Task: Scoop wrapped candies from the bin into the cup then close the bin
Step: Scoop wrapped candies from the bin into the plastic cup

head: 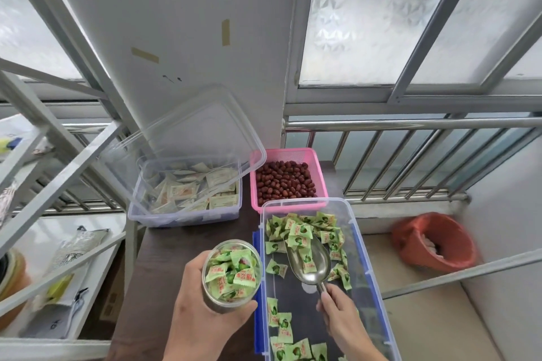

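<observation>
A clear bin with blue clips [363, 246] lies open on the dark table, holding several green wrapped candies [299, 233]. My left hand [199, 313] grips a clear cup [231, 272] nearly full of the same candies, just left of the bin's rim. My right hand [341, 313] holds the handle of a metal scoop [309, 261], whose bowl rests inside the bin with a couple of candies in it, pointing toward the far pile. No lid for this bin is visible.
Behind stands a clear box of pale sachets [187, 193] with its lid [181, 138] propped open against the wall. A pink basket of red dates [286, 182] sits beside it. An orange bin [434, 240] is on the floor at right; metal shelving [58, 184] at left.
</observation>
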Demonstrator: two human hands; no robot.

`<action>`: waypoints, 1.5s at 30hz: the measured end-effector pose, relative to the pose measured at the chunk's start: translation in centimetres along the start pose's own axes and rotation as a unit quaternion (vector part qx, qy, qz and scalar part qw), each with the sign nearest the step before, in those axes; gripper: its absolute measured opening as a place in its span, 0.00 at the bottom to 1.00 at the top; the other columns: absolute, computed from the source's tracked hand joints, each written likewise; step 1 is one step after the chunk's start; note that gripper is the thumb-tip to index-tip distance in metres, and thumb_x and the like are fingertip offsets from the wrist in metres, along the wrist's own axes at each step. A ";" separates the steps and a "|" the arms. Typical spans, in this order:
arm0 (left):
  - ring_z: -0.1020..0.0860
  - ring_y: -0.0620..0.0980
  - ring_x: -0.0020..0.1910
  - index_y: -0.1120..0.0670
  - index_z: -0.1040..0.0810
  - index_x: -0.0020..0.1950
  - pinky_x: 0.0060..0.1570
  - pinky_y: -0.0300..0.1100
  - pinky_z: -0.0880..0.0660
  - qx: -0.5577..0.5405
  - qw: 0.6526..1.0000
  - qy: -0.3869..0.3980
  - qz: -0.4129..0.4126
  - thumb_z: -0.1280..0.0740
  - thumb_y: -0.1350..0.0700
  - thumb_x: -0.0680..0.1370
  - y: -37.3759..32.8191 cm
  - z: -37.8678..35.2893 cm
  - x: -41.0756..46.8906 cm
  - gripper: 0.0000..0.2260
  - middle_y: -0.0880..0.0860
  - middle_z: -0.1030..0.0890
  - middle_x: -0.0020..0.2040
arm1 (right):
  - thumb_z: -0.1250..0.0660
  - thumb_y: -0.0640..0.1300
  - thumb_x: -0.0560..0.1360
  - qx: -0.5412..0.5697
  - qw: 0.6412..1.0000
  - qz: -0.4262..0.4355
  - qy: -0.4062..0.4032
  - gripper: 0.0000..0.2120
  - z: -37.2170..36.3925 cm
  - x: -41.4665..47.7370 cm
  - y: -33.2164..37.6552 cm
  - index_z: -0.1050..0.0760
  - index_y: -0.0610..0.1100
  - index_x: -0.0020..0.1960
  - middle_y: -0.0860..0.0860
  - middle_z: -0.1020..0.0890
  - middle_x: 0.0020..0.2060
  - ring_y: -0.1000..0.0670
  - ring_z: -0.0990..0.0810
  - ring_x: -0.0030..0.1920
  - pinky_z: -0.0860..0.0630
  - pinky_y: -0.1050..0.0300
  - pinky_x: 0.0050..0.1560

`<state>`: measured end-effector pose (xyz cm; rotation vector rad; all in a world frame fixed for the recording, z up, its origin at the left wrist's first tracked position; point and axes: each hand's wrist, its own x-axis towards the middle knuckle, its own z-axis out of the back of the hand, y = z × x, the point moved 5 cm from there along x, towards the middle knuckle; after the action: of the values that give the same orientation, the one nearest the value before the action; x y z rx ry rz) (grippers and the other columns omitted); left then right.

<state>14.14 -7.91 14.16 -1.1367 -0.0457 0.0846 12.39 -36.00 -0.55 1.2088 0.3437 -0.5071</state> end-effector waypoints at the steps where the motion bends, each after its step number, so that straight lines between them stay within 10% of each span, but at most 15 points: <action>1: 0.23 0.27 0.53 0.33 0.30 0.58 0.46 0.16 0.30 0.003 1.000 0.006 -0.001 0.13 0.59 0.51 -0.1 -0.2 0.2 0.45 0.30 0.24 0.59 | 0.41 0.41 0.82 -0.002 1.000 0.013 -0.002 0.14 0.8 -0.4 0.4 0.26 0.35 0.42 0.53 0.27 0.24 0.55 0.33 0.23 0.37 0.61 0.26; 9: 0.25 0.30 0.57 0.24 0.34 0.57 0.49 0.20 0.29 0.027 0.997 0.063 -0.042 0.15 0.55 0.55 -1.0 -1.5 2.3 0.43 0.36 0.25 0.60 | 0.36 0.36 0.80 0.030 0.994 0.088 0.055 0.12 8.7 -7.9 8.3 0.15 0.47 0.51 0.49 0.25 0.26 0.54 0.34 0.23 0.37 0.65 0.21; 15: 0.22 0.38 0.57 0.32 0.34 0.60 0.53 0.39 0.22 0.030 0.993 0.100 -0.060 0.18 0.48 0.59 -1.9 -2.6 3.2 0.37 0.39 0.23 0.59 | 0.26 0.68 0.62 -0.050 0.984 0.075 0.151 0.30 13.0 -15.0 19.6 0.16 0.48 0.56 0.47 0.23 0.27 0.56 0.35 0.22 0.36 0.67 0.21; 19: 0.23 0.38 0.57 0.33 0.36 0.61 0.54 0.43 0.21 0.035 0.989 0.128 -0.068 0.21 0.48 0.59 -2.9 -3.7 3.4 0.37 0.38 0.25 0.58 | 0.34 0.48 0.77 -0.209 0.965 0.040 0.151 0.09 12.6 -16.3 25.2 0.15 0.50 0.49 0.48 0.22 0.26 0.59 0.36 0.21 0.39 0.68 0.20; 26: 0.23 0.37 0.56 0.33 0.36 0.61 0.52 0.42 0.21 0.015 0.987 0.136 -0.087 0.21 0.47 0.59 -3.8 -4.8 2.7 0.37 0.38 0.25 0.58 | 0.42 0.53 0.80 -0.556 0.817 0.072 0.136 0.16 12.1 -15.8 29.8 0.22 0.45 0.42 0.55 0.15 0.37 0.52 0.21 0.36 0.21 0.56 0.44; 45: 0.22 0.36 0.56 0.33 0.32 0.62 0.54 0.44 0.19 -0.055 0.988 0.144 -0.025 0.19 0.49 0.57 -3.0 -5.9 2.4 0.38 0.39 0.21 0.57 | 0.43 0.55 0.78 -0.617 0.779 0.087 0.070 0.15 13.4 -17.4 32.1 0.20 0.51 0.49 0.61 0.16 0.39 0.56 0.20 0.42 0.20 0.57 0.45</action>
<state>17.14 -14.25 14.36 -1.2469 0.1802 -0.1274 15.08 -36.96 38.25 -0.0291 0.5570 0.0449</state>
